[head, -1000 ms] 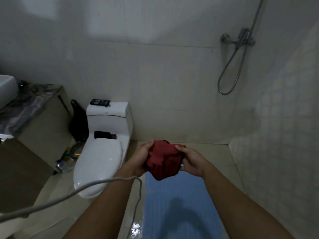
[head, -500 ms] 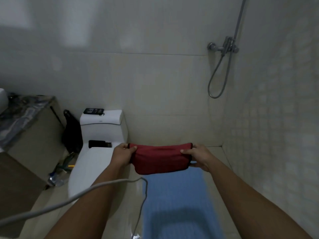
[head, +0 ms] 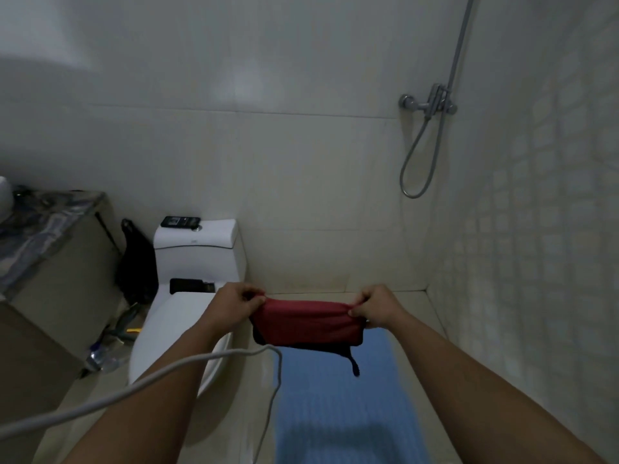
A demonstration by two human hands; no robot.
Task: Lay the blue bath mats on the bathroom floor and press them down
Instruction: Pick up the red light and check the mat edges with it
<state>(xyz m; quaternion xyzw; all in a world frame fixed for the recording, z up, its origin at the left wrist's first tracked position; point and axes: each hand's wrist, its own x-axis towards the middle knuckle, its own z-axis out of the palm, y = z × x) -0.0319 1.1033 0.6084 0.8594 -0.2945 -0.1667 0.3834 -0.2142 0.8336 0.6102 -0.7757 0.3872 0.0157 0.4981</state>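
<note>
Now our fingers pinch one red cloth (head: 306, 324) at its two top corners: the left hand (head: 234, 304) grips the left corner, the right hand (head: 376, 306) the right, holding it stretched in the air. Below it we count one blue bath mat (head: 338, 406) flat on the floor, beside one white toilet (head: 187, 316).

Floor (head: 415, 299) is pale beige tile, and there's a blue mat (head: 338, 403) laid flat on it running along the right wall. A white toilet (head: 174, 326) stands just left of the mat, with a black bag (head: 137, 262) beside its tank by the cabinet (head: 63, 279). Some clutter, looks like a clear bottle (head: 100, 354), sits on the tile between toilet and cabinet.
</note>
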